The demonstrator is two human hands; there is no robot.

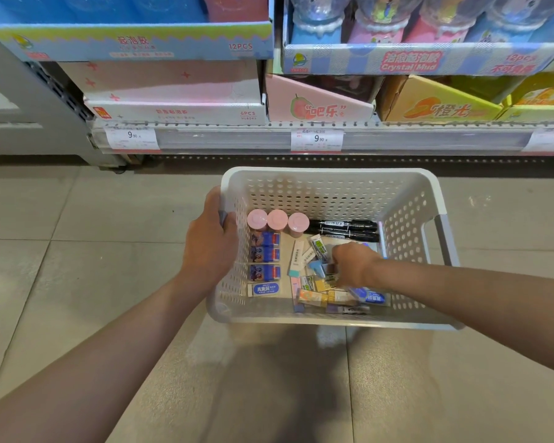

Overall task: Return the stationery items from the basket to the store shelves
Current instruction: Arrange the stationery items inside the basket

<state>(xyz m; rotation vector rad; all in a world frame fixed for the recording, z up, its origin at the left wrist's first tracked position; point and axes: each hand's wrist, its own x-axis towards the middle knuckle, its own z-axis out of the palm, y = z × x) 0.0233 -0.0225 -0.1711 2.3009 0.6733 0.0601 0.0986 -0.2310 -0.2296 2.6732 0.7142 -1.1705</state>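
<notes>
The shelves [301, 135] stand just beyond the white basket [333, 183], which the left hand [210, 241] holds up by its left rim, fingers curled over the edge. Inside lie three pink tubs [277, 220], black markers [346, 230], blue erasers [264, 255] and a loose pile of small packs [317, 292]. The right hand [354, 266] digs into that pile, fingers bent down among the packs; whether they pinch one I cannot tell, and a one-handed hold could let the basket tip and spill.

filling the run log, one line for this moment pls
left hand: grips basket side | right hand: reaching among loose items | shelved: nothing yet
</notes>
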